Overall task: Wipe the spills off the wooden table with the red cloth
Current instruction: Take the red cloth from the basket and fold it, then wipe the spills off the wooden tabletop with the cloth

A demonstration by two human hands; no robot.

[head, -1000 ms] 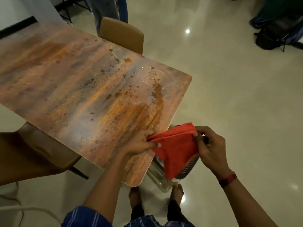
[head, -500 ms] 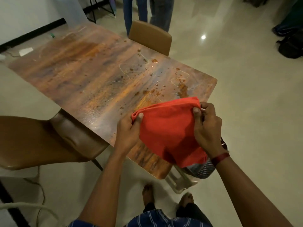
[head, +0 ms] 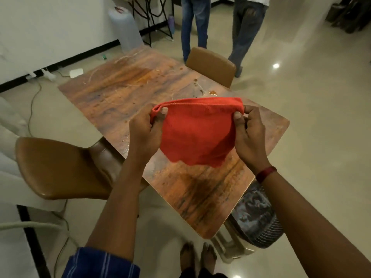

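Glossy pale floor tiles surround a long wooden table with a streaked orange-brown top (head: pixel 124 91), which runs from the near right to the far left of the room. Brown padded chairs stand at its near left side (head: pixel 60 167) and its far right side (head: pixel 210 65), and two standing people's legs in jeans (head: pixel 195 23) show beyond the far chair.

Both hands hold a red terry cloth (head: pixel 197 133) up in the air above the near half of the table, apart from the surface. The left hand (head: pixel 144 133) pinches the cloth's upper left corner between thumb and fingers; the right hand (head: pixel 250 135), with a dark red band at the wrist (head: pixel 266 173), is closed on the upper right corner. The top edge is pulled taut between them and the rest hangs loose, likely to spread or fold it into a flat pad before wiping.

Sticky brown spots and an amber puddle (head: pixel 212 92) lie just beyond the cloth near the far right edge, with fine droplets along the near left edge; nothing looks wiped yet.

No brand, label or legible writing is visible anywhere.
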